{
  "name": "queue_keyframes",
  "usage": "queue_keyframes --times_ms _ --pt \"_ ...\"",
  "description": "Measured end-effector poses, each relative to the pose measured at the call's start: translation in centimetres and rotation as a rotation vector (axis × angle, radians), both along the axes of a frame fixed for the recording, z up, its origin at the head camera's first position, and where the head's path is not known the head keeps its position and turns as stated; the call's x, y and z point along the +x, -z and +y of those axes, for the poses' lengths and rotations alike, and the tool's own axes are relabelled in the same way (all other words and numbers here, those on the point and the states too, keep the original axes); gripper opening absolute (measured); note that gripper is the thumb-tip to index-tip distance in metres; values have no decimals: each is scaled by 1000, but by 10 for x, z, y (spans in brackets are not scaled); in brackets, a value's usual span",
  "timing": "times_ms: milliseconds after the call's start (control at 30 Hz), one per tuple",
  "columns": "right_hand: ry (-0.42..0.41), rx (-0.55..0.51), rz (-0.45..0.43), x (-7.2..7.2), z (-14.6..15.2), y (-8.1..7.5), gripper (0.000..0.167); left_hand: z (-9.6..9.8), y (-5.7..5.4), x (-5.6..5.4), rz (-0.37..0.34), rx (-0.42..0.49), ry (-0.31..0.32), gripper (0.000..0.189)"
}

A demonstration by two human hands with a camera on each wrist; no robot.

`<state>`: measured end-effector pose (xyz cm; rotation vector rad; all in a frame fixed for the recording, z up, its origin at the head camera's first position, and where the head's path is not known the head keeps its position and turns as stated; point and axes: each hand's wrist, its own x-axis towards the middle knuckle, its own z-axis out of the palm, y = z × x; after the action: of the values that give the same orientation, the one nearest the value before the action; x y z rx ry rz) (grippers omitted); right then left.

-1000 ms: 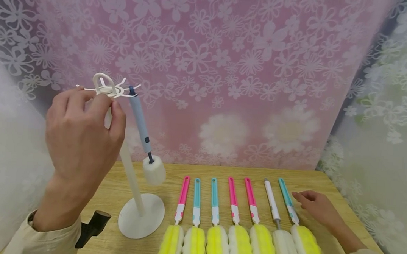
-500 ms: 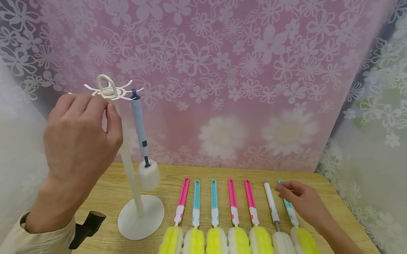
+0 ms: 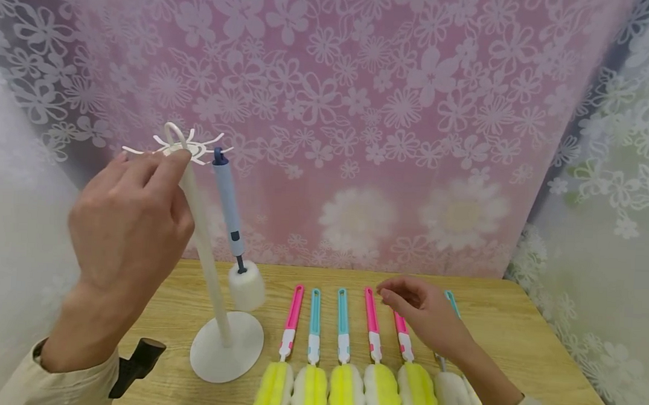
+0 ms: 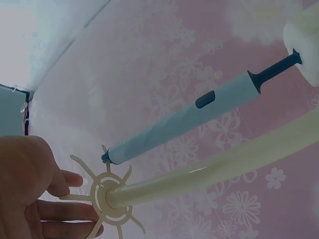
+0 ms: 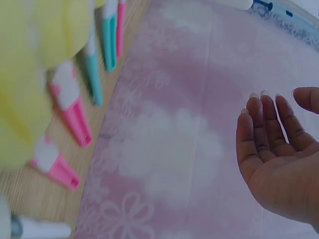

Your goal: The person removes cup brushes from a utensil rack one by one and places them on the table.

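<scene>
My left hand (image 3: 130,218) is at the top of a white hook stand (image 3: 209,276). In the left wrist view, its thumb and fingers pinch one thin hook arm (image 4: 77,197) of the stand's round top. From another hook hangs a light-blue bottle brush (image 3: 228,204) with a white sponge head (image 3: 246,287) pointing down. My right hand (image 3: 428,316) is over the right part of a row of sponge brushes, covering some handles. Its fingers look loosely bent with nothing between them, as the right wrist view also shows the palm (image 5: 284,164).
Several brushes with yellow-and-white heads lie side by side on the wooden table (image 3: 535,350), among them a pink-handled brush (image 3: 371,310) and a teal-handled brush (image 3: 343,312). A brush with a white head (image 3: 449,395) lies at the right. Floral cloth (image 3: 303,183) hangs behind.
My right hand has moved left from beside the rightmost brush to above the pink handles. The stand's top has turned and shifted slightly right; the hanging blue brush has swung a little.
</scene>
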<state>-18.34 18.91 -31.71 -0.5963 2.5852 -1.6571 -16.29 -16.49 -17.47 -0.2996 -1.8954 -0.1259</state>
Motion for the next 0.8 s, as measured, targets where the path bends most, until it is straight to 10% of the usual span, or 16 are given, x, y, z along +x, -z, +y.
queue_keyframes --times_ms 400,800 --pt "-139 -51 11 -9 -77 -9 26 -2 3 -3 -3 -14 -9 42" --pt "-56 -238 200 -31 -165 -25 35 9 2 -6 20 79 21 45"
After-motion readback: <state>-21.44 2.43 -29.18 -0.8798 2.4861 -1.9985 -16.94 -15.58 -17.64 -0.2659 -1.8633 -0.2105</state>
